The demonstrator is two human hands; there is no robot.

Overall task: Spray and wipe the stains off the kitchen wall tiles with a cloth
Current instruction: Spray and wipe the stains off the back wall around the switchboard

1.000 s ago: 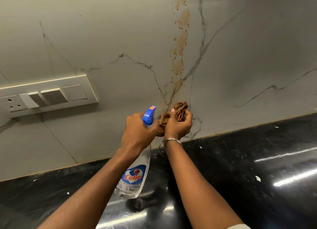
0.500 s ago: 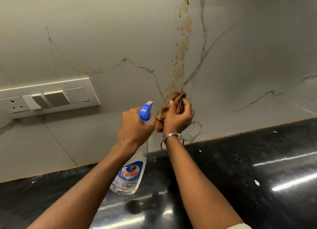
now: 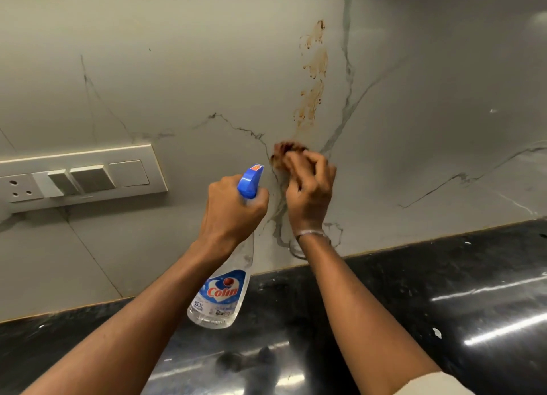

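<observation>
Wiping underway: right hand (image 3: 307, 193), fingers curled round the cloth (image 3: 285, 150), works the stain's (image 3: 313, 78) lower end; left hand (image 3: 231, 208) grips the bottle (image 3: 222, 291); next stroke should probably climb the stain.

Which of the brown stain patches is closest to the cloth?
The lowest patch, just above the cloth gripped by the right hand; the others sit higher up.
</observation>
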